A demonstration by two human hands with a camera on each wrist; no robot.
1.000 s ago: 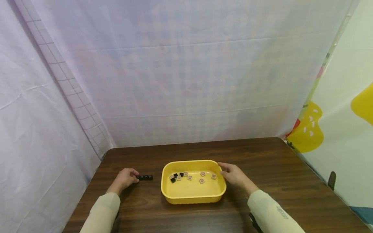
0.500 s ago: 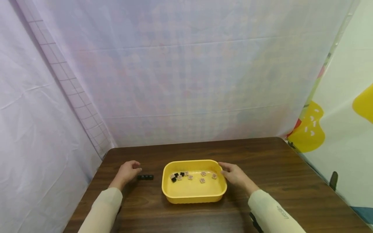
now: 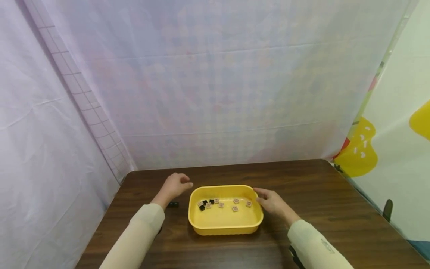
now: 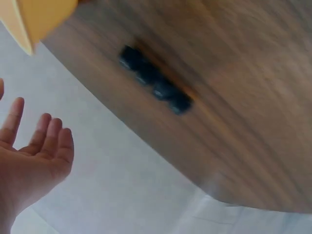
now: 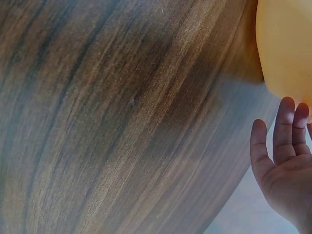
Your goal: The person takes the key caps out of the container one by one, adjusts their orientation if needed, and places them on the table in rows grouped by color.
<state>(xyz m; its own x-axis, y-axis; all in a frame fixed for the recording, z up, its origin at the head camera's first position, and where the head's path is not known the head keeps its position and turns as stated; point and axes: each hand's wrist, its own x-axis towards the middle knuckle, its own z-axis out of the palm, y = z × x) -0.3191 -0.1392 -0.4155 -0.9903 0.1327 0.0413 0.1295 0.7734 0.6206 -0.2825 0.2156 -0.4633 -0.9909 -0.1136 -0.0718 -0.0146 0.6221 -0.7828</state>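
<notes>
My left hand [image 3: 174, 186] is raised over the table just beyond the left corner of a yellow plastic basin [image 3: 226, 228], fingers loosely bent and nothing in them. Under that forearm sits a row of black blocks [image 3: 173, 204], partly hidden in the head view; the left wrist view shows the whole row [image 4: 155, 80], somewhat blurred. Inside the basin lie several pale square tiles [image 3: 235, 209] with dark markings and a few black ones [image 3: 202, 208]. My right hand [image 3: 274, 204] rests at the basin's right end, its fairly straight fingers [image 5: 283, 131] against the outer wall.
A dark wood-grain table [image 3: 228, 254] carries everything. White curtains [image 3: 215, 93] hang behind it and on the left. At the right is a pale cloth with yellow shapes [image 3: 357, 153].
My left hand has let go of the row of black blocks, risen, and moved right and away toward the basin. The row stays on the table. My right hand has stayed at the basin.
</notes>
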